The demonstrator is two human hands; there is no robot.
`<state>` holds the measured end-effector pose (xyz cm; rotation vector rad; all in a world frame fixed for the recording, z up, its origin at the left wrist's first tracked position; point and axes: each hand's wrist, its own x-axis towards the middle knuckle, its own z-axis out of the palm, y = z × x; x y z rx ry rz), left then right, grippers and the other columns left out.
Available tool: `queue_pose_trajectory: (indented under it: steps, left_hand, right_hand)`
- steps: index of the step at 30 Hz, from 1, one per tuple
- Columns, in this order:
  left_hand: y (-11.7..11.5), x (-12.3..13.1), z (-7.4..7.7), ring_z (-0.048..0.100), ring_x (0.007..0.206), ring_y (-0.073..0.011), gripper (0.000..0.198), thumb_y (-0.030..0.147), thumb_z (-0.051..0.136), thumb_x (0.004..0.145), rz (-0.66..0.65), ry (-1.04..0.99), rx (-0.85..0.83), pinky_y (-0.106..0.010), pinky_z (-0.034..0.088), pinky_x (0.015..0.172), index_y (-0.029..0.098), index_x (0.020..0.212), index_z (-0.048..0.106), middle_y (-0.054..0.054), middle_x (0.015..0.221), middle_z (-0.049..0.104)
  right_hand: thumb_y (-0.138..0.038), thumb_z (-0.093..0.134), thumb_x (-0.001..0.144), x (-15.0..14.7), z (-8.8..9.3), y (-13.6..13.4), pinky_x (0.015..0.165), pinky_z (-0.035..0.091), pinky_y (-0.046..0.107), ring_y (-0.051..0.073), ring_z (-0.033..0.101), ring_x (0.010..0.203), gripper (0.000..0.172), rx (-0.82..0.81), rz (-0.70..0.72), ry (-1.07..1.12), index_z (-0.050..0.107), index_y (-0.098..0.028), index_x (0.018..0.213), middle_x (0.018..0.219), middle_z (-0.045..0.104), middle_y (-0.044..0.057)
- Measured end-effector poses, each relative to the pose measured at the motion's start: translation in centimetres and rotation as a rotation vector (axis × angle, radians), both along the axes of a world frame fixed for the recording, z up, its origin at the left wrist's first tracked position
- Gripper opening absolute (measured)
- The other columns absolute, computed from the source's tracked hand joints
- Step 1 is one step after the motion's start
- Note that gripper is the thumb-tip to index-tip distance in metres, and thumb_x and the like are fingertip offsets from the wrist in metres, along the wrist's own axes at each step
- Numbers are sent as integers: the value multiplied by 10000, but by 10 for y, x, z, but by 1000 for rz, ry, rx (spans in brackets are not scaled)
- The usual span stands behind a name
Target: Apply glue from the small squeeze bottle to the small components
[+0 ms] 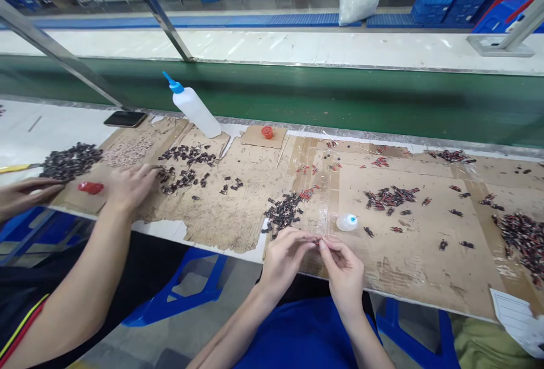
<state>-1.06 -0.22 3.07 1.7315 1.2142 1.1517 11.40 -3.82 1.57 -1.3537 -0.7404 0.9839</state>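
Both hands meet at the table's front edge, fingertips pinched around one tiny dark part with some red on it (317, 241); its exact kind is too small to make out. My left hand (285, 255) closes on it from the left, my right hand (341, 264) from the right. Just beyond my left hand lies a pile of small black parts (284, 210), with a few red pieces (306, 194) at its edge. A small white squeeze bottle with a blue tip (347, 222) lies beyond my right hand. Farther right are scattered black-and-red parts (391, 198).
At left, a co-worker's hand (131, 185) reaches toward black parts (182, 179). A tall white bottle (196, 111), a phone (125, 119) and a red cap on cardboard (267, 132) stand along the back. A large black-and-red heap (525, 241) lies right. Behind runs a green conveyor belt (340, 102).
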Motion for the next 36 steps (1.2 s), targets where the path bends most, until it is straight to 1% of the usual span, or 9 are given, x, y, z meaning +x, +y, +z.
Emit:
queue_pose_trajectory:
  steps: [6,8,17,21,27,29,31,34,36]
  left_hand:
    - [-2,3,7,723,773,-178,120,251,730,770,-10,-227,-316,-276,600,766,161,846,706,-56,818,748]
    - [-3,4,11,729,778,-186,152,240,742,742,-6,-267,-380,-283,598,782,153,857,693,-62,821,756]
    - [-5,7,27,720,765,-182,176,204,716,679,27,-268,-439,-275,562,784,169,840,654,-41,736,754]
    - [-4,7,25,714,762,-185,192,210,722,668,30,-274,-479,-282,552,788,170,837,641,-41,730,752]
    - [-8,15,15,712,773,-181,181,226,735,693,-10,-329,-524,-285,552,802,166,831,635,-48,764,751]
    - [-10,19,11,712,796,-182,166,250,722,737,-61,-312,-498,-292,558,802,165,853,638,-59,816,750]
    - [-7,19,6,705,867,-197,172,261,708,776,-128,-221,-396,-325,555,839,170,912,655,-74,901,746]
    - [6,9,-2,651,1025,-235,138,227,659,833,-163,32,-121,-412,512,934,202,965,689,-77,980,738]
    - [19,-3,-8,626,1040,-250,119,189,606,871,-111,201,49,-458,487,945,219,930,705,-67,946,746]
  right_hand:
    - [-285,731,759,3,6,-1,664,594,281,180,699,704,97,109,-20,-85,762,-194,769,749,731,61]
    - [-270,736,754,5,7,-2,637,590,273,176,695,682,79,130,-24,-92,767,-199,768,733,728,57]
    - [-277,705,794,15,14,-7,618,595,275,189,703,706,94,174,91,-156,771,-213,816,778,738,67]
    - [-258,681,817,19,11,-9,632,586,269,175,687,693,110,175,132,-242,765,-203,864,781,711,70]
    - [-258,675,822,25,7,-7,606,576,249,154,667,657,106,197,148,-264,755,-202,863,740,686,54]
    - [-278,680,817,32,7,-7,612,581,261,165,674,671,108,205,138,-273,752,-198,831,749,697,60]
    - [-310,687,809,44,6,-9,648,591,294,186,683,706,135,165,81,-297,746,-189,810,773,711,73]
    - [-362,689,802,66,2,-10,743,589,366,221,688,793,203,70,-131,-411,742,-170,844,860,722,102]
    - [-394,674,809,78,0,-7,778,575,397,235,677,839,258,59,-239,-550,738,-162,904,951,710,124]
